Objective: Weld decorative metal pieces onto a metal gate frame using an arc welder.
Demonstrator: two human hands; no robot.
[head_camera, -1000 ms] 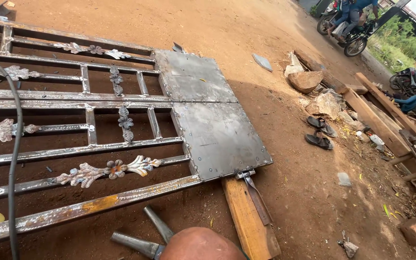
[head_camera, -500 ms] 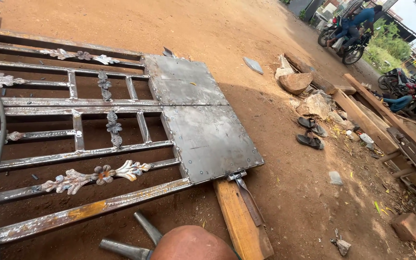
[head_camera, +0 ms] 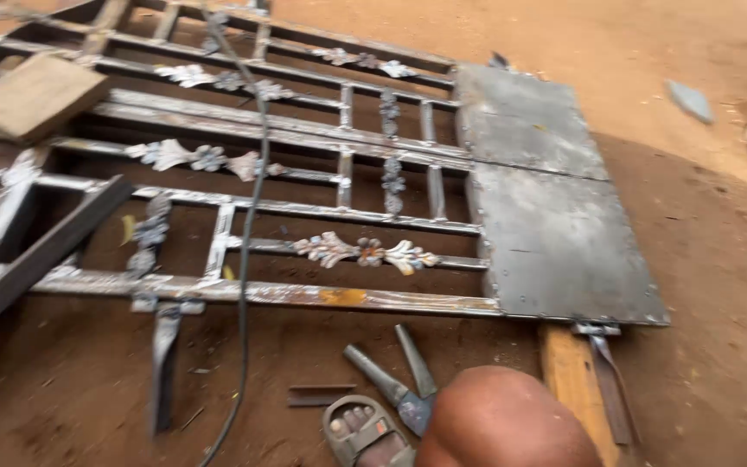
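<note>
Neither of my hands is in the head view. A large steel gate (head_camera: pixel 304 294) lies flat on the red dirt, with ornamental leaf castings (head_camera: pixel 365 252) between its bars and two plain sheet panels (head_camera: pixel 564 251) at its right end. My bent knee (head_camera: pixel 503 424) fills the bottom middle, and my foot in a sandal (head_camera: pixel 360 428) rests on the ground beside it. A pair of metal tongs (head_camera: pixel 395 380) lies on the dirt just above the foot, close to the gate's near rail.
A black cable (head_camera: pixel 248 225) runs across the gate from the top to the bottom edge. A wooden plank (head_camera: pixel 568 380) props up the gate's near right corner. A flat brown board (head_camera: pixel 32 95) sits on the gate at top left, and a dark bar (head_camera: pixel 36 255) leans at the left.
The view has swung left and down. The gate's left part, the board and my sandalled foot have come into sight; the rubble, slippers and motorbikes at the right have gone out.
</note>
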